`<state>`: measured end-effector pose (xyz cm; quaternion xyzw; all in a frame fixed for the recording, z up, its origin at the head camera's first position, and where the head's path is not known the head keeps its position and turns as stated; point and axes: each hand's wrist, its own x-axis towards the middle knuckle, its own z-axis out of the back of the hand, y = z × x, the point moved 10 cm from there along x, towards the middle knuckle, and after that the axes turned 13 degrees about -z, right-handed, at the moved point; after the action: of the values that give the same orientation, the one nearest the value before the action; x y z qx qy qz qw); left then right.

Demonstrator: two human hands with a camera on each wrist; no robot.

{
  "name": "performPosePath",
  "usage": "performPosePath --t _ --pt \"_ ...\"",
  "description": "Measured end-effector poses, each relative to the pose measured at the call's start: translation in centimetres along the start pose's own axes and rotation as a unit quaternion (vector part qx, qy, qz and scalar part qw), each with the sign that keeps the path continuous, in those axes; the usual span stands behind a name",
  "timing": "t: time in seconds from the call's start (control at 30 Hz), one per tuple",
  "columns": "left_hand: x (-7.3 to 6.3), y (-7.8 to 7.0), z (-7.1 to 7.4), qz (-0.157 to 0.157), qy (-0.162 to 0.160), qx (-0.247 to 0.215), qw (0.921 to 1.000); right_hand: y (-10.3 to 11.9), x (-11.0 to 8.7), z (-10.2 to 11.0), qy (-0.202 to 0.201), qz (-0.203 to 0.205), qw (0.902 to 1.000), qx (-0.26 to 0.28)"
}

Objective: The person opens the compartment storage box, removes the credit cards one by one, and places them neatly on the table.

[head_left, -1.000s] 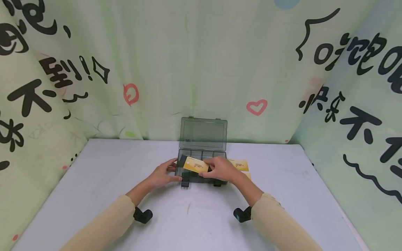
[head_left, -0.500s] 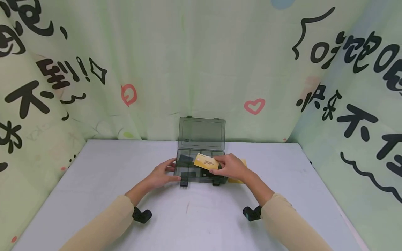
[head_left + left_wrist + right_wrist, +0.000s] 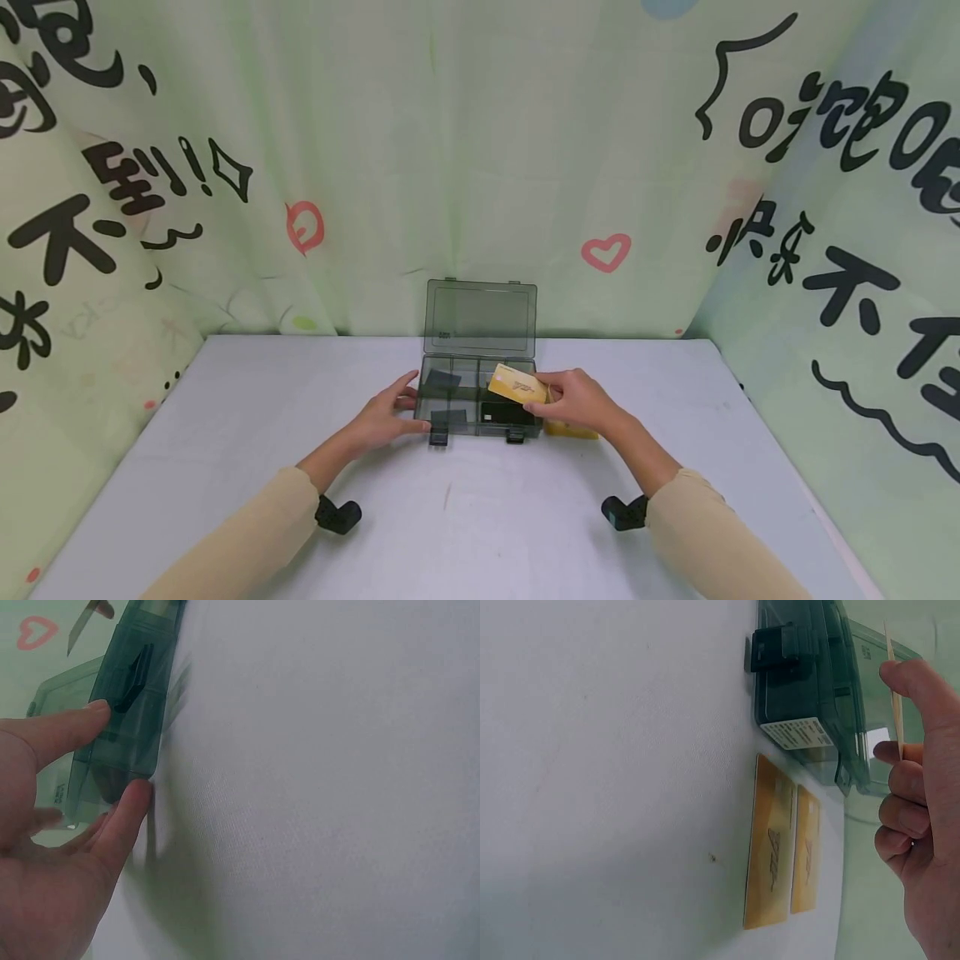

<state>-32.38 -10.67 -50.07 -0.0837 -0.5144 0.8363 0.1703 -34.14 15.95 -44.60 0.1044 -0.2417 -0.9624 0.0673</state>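
My right hand (image 3: pixel 581 402) pinched a yellow card (image 3: pixel 517 384) over the box (image 3: pixel 463 430), below the frame's middle; my left hand (image 3: pixel 382 419), fingers spread, touched the box's left edge. Two more cards (image 3: pixel 769 847) lay beside it.

From the head, looks forward and down from well back, with box (image 3: pixel 467 393) just below centre. From left wrist, looks close and tilted sideways, catching box upper left; from right wrist, likewise, upper right. Shares box across all three.
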Motion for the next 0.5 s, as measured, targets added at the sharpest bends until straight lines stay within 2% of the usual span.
performPosePath --t 0.13,0.23,0.5 --pt "-0.1 -0.3 -0.1 -0.014 0.013 0.011 0.9998 -1.2 -0.1 0.3 -0.002 -0.011 0.9999 -0.003" --pt "-0.2 -0.4 -0.4 -0.015 0.038 0.041 0.9983 -2.1 -0.2 0.7 -0.006 -0.018 0.9998 -0.003" --pt "-0.2 -1.2 -1.2 -0.023 0.096 0.110 0.9889 -4.6 -0.6 1.8 -0.023 -0.026 0.9994 0.001"
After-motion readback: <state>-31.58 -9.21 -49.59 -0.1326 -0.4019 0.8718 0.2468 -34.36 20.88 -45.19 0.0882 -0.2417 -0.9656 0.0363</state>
